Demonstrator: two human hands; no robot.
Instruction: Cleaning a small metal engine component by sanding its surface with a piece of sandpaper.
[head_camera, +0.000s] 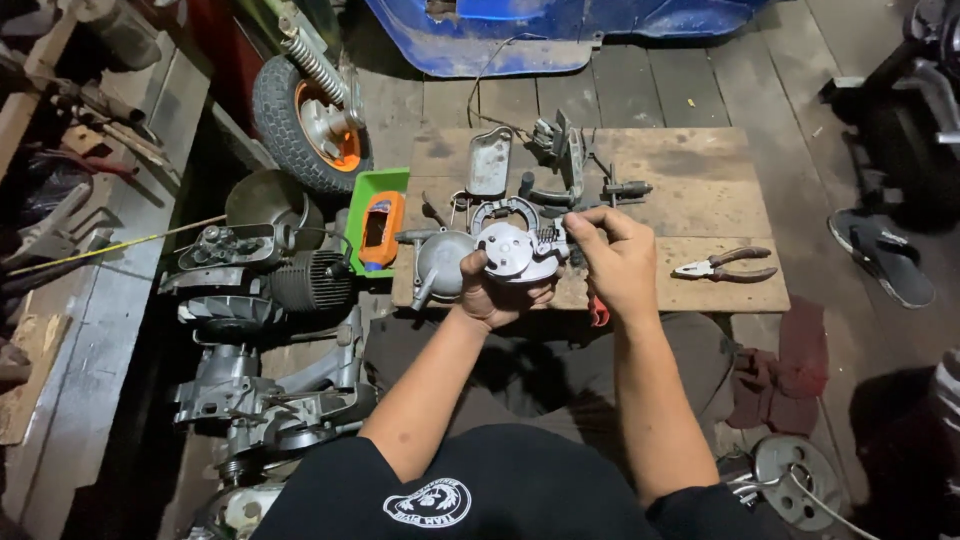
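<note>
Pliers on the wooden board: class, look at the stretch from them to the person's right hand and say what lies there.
In the head view, only bare wooden board shows between the pliers and the right hand; nothing else rests on that stretch.

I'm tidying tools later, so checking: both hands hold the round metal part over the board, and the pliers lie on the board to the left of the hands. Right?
Not quite. In the head view the pliers lie to the right of the hands, not the left. The left hand and right hand do hold the round metal part over the board.
</note>
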